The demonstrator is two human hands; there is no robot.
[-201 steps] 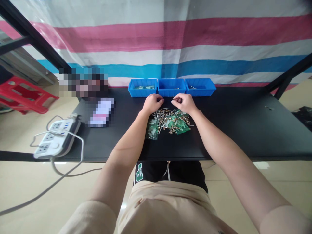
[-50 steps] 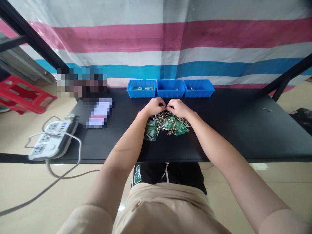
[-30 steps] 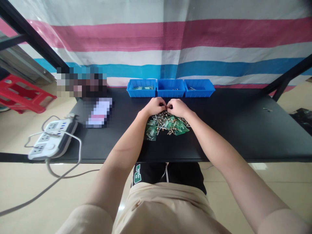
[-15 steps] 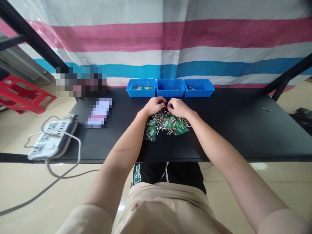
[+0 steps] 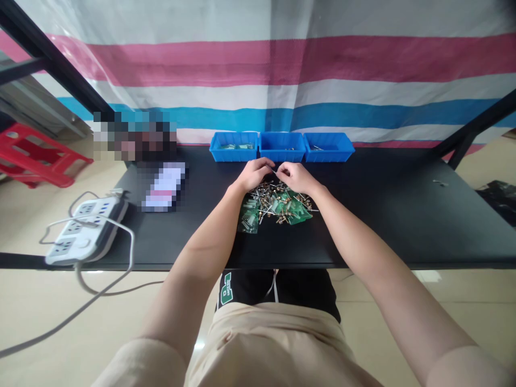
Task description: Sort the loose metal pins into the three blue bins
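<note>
Metal-legged small parts plus green circuit boards, one mixed heap (image 5: 278, 203) mid-counter, just in front of the person. Both hands sit at its far edge.

Change vs half a second ago: hands have lifted slightly off the heap and drawn a little apart. Left hand (image 5: 253, 173) and right hand (image 5: 296, 177) each have fingertips pinched together, with what looks like a thin wire lead (image 5: 274, 171) spanning the gap between them. Too small to tell which grip really carries it, or whether it's one part or two. A second ago the knuckles were almost touching, low in the heap. My read: one piece is now pulled clear of the tangle and held up, rest of the heap undisturbed.

Three blue plastic bins (image 5: 281, 146) stand in a row at the back, touching side by side, just beyond the hands. Contents barely visible, a few small bits in each.

Black matte counter (image 5: 382, 215), otherwise mostly bare. White power strip (image 5: 84, 236) with grey cable hangs over the left front corner; a blurred-out item lies left of the bins. Tiny stray part (image 5: 440, 183) far right.

Backdrop: striped tarp (image 5: 282, 70), pink/white/blue. Red plastic stool (image 5: 36, 158) on the beige tile floor at left. Black frame struts both sides.
</note>
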